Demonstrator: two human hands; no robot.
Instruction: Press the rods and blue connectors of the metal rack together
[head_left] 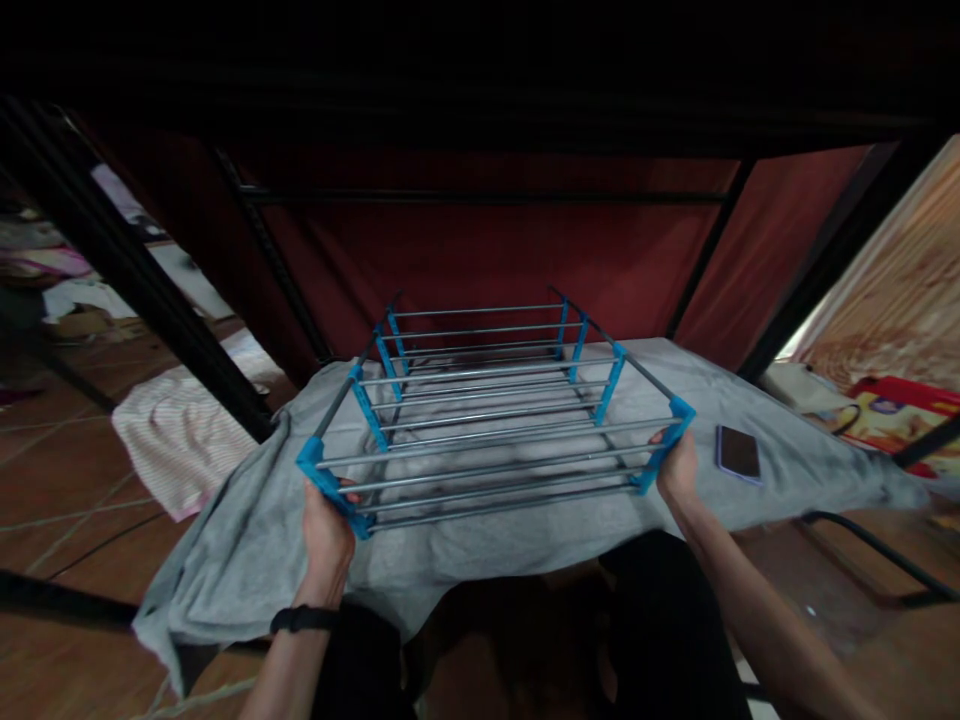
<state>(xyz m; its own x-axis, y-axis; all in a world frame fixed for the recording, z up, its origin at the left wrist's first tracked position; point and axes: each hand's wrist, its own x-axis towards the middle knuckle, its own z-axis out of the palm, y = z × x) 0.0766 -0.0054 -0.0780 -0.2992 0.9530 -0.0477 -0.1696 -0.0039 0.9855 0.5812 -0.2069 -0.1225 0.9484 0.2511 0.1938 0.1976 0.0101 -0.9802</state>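
Observation:
A rack of grey metal rods joined by blue plastic brackets (495, 434) lies on a grey cloth (442, 557) in front of me. My left hand (328, 525) is closed round the near left blue bracket, with fingertips showing between the rods. On the other side my right hand (677, 466) grips the near right blue bracket, its thumb near the top rod. The rack stretches away from me in several sections, its far end close to a dark red backing. Part of each hand's fingers is hidden behind the brackets.
To the right of the rack, a phone (738, 453) lies on the cloth. Black metal frame bars (142, 270) stand on both sides. A striped cloth (184, 425) is on the tiled floor at left. A red and yellow package (900, 410) sits at right.

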